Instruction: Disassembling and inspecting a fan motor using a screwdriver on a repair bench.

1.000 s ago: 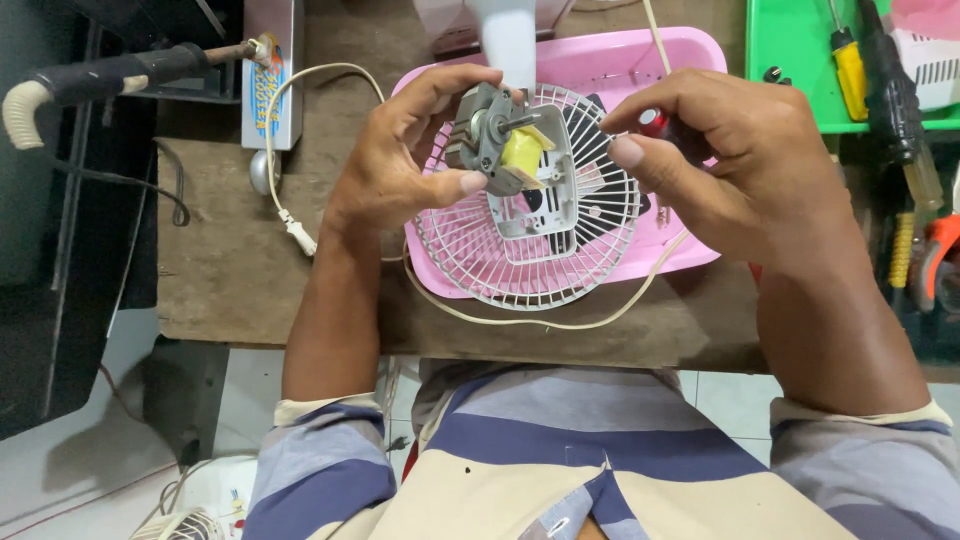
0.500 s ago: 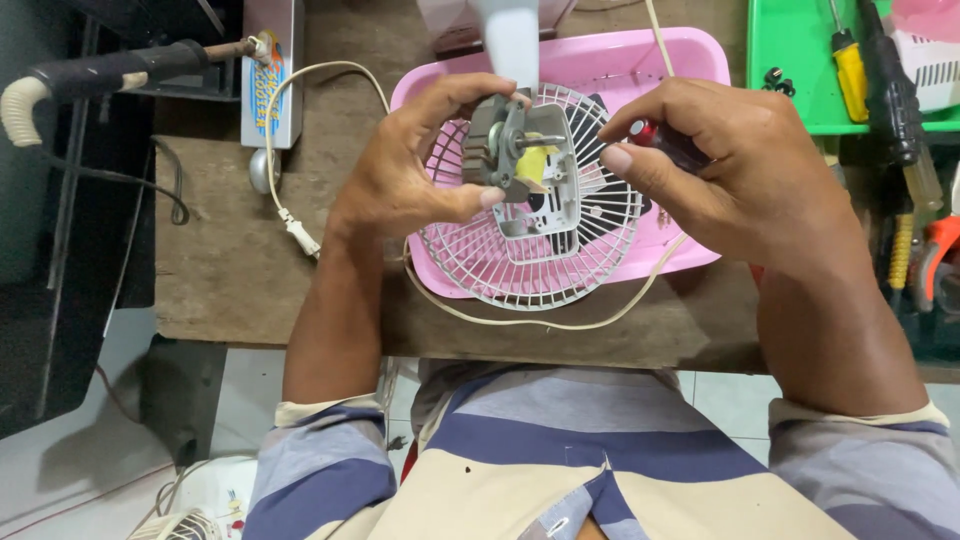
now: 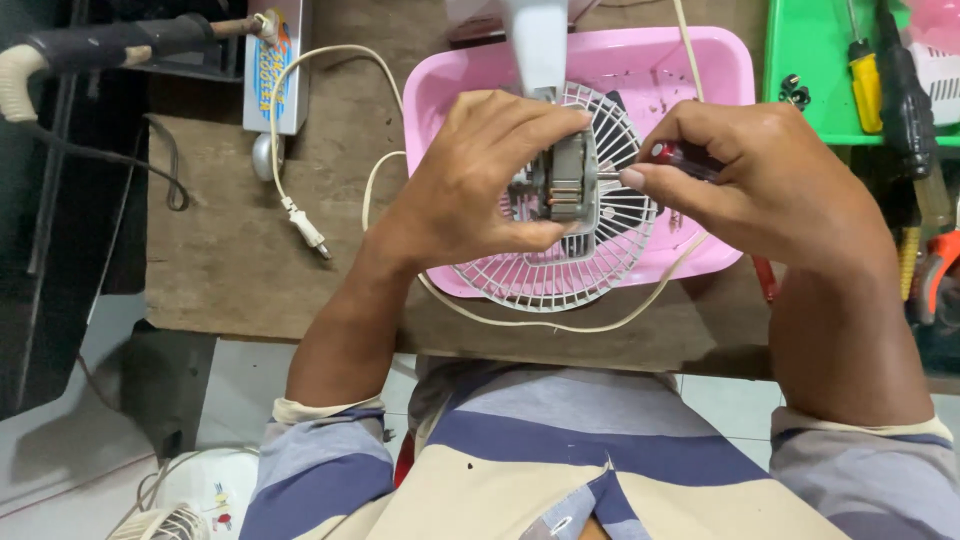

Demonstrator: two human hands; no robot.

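Striped sleeves (image 3: 330, 450) fill the near edge, above them a brown table (image 3: 230, 250). White grille (image 3: 560, 270) lies in a pink tray (image 3: 720, 70), a cord (image 3: 330, 130) trailing left. Over it the left hand (image 3: 470, 180) is clamped around a small grey motor (image 3: 568, 180). Just right, the right hand (image 3: 770, 190) pinches a red-handled screwdriver (image 3: 685, 160), its tip at the motor. Far right, a green tray (image 3: 810, 60) holds tools.
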